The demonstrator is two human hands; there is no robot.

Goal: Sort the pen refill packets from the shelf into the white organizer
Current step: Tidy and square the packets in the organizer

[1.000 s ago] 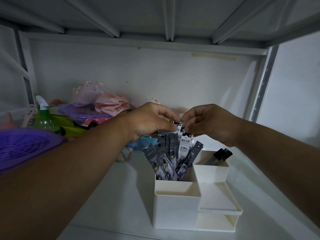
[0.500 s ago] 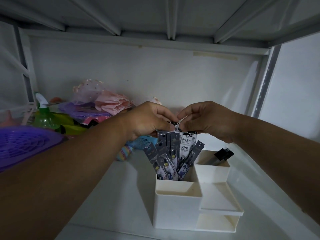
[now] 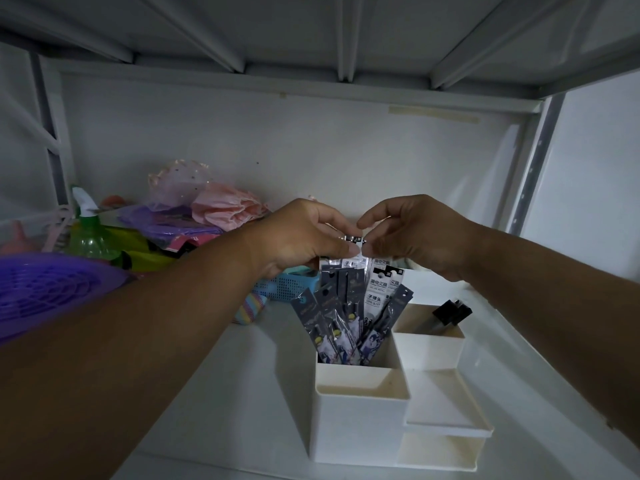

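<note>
A white organizer [image 3: 360, 420] stands on the shelf, low and right of centre. Several pen refill packets [image 3: 349, 317], dark grey and white, stand upright in its rear left compartment. My left hand [image 3: 304, 237] and my right hand [image 3: 412, 233] meet just above them. Both pinch the top edges of the tallest packets [image 3: 354, 240] between thumb and fingers. The front left compartment holds nothing that I can see. A dark clip-like object [image 3: 453, 311] sticks out of the rear right compartment.
At the left stand a purple perforated basket [image 3: 48, 289], a green spray bottle [image 3: 88, 233], pink fabric [image 3: 221, 206] and a small blue basket [image 3: 284, 284]. The shelf's white back wall and a metal upright [image 3: 533, 168] close in the space.
Both hands have stayed pinched at the packet tops. The packets and the hands sit slightly higher in view than a second ago.
</note>
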